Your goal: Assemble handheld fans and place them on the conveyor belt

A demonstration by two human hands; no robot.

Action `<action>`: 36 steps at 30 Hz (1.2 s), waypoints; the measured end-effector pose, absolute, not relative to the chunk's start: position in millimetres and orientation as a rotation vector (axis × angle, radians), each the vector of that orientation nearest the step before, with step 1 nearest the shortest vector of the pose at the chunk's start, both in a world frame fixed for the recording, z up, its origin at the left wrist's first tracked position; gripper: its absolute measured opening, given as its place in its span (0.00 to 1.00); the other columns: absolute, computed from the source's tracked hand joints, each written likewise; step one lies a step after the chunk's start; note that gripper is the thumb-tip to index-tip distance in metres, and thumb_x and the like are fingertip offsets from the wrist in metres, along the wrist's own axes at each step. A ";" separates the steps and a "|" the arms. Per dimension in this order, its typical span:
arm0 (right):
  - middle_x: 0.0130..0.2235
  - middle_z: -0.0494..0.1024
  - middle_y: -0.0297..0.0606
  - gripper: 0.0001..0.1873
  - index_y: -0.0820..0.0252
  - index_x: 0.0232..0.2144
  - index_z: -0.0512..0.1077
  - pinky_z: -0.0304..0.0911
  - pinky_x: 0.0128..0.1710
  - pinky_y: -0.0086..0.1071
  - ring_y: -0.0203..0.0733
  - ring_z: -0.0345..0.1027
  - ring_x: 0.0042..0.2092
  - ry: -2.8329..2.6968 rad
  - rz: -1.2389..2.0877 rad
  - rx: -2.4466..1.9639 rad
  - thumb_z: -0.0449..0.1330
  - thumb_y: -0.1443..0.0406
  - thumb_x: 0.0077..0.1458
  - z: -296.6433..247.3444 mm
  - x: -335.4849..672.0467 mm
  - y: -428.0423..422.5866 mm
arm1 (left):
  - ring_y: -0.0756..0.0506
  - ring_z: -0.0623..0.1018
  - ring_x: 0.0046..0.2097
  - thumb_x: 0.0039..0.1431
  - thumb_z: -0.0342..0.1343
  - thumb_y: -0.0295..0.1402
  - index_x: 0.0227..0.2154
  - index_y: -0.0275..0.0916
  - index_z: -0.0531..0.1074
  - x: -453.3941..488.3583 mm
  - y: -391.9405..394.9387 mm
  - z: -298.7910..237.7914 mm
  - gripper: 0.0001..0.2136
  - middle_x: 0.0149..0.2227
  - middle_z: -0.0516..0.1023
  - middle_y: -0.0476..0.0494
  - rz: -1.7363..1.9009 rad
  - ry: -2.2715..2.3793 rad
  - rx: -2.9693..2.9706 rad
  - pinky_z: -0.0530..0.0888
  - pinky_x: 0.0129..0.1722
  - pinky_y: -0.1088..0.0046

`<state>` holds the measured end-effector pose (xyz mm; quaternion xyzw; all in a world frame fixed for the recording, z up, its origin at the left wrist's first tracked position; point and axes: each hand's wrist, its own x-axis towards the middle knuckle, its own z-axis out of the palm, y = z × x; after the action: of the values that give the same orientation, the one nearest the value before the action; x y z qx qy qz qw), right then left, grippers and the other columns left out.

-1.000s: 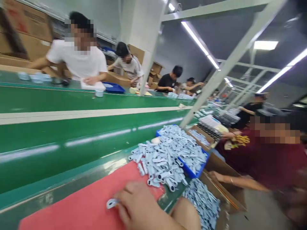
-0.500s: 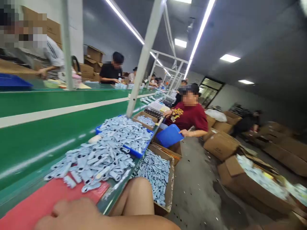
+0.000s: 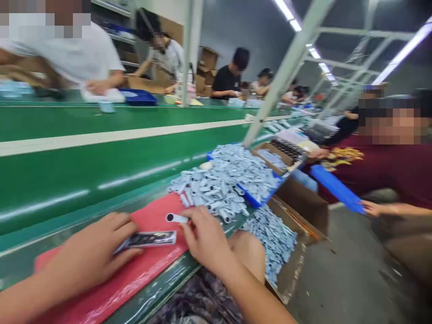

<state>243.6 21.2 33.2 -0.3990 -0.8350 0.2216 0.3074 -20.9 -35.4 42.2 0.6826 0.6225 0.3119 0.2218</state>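
My left hand (image 3: 101,245) is closed on a dark strip with a pale border (image 3: 158,238), just above a red mat (image 3: 151,218). The strip's markings are too blurred to read. Between the thumb and fingers of my right hand (image 3: 207,236) is a small pale-blue plastic piece (image 3: 177,218), a dark round spot at its end pointing left toward the strip. Beyond my right hand, a heap of similar pale-blue pieces (image 3: 205,189) spreads over the mat's far end and fills a blue tray (image 3: 251,198).
A cardboard box (image 3: 295,265) of the same pieces stands below the bench edge, beside my knee. Along the left runs a green conveyor (image 3: 67,171), with people working across it. A slanted white post (image 3: 286,76) rises past the tray. At right, a person holds a blue tray (image 3: 337,189).
My view has swung left and down toward the mat. Both hands now show, holding the strip and the plastic piece; earlier only one blurred hand and forearm appeared. The co-worker's blue tray has tilted edge-on.
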 end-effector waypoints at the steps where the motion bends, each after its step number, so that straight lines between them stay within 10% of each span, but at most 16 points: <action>1: 0.43 0.77 0.40 0.09 0.58 0.47 0.73 0.66 0.43 0.35 0.43 0.72 0.44 -2.199 0.604 -0.994 0.57 0.68 0.66 33.0 240.6 19.3 | 0.39 0.75 0.39 0.52 0.67 0.51 0.32 0.44 0.80 -24.7 -43.1 43.4 0.15 0.36 0.78 0.43 0.684 1.742 2.019 0.73 0.42 0.61; 8: 0.38 0.75 0.38 0.08 0.58 0.46 0.73 0.60 0.36 0.35 0.44 0.70 0.37 -2.328 0.559 -0.797 0.54 0.64 0.69 40.0 213.5 -2.8 | 0.40 0.74 0.49 0.66 0.58 0.47 0.50 0.44 0.74 -24.9 -58.9 55.9 0.16 0.48 0.75 0.41 0.675 1.525 2.216 0.73 0.48 0.63; 27: 0.45 0.81 0.36 0.05 0.54 0.43 0.76 0.63 0.48 0.39 0.45 0.72 0.48 -2.287 0.801 -0.779 0.59 0.66 0.69 18.1 201.1 -4.0 | 0.44 0.73 0.46 0.68 0.55 0.31 0.40 0.42 0.75 -17.7 -61.7 47.4 0.04 0.41 0.76 0.46 0.798 1.500 2.113 0.72 0.46 0.64; 36: 0.57 0.76 0.38 0.26 0.55 0.63 0.66 0.62 0.59 0.49 0.50 0.67 0.58 -2.430 1.144 -0.788 0.63 0.66 0.64 30.4 215.8 -8.2 | 0.41 0.75 0.50 0.68 0.58 0.40 0.50 0.43 0.72 -5.0 -92.2 54.4 0.11 0.47 0.78 0.43 0.725 1.589 2.298 0.75 0.49 0.61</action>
<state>215.8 -8.2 30.4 -0.2774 -0.8555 0.4027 0.1703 -5.0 -92.2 54.4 0.7898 0.5459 0.2490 0.1273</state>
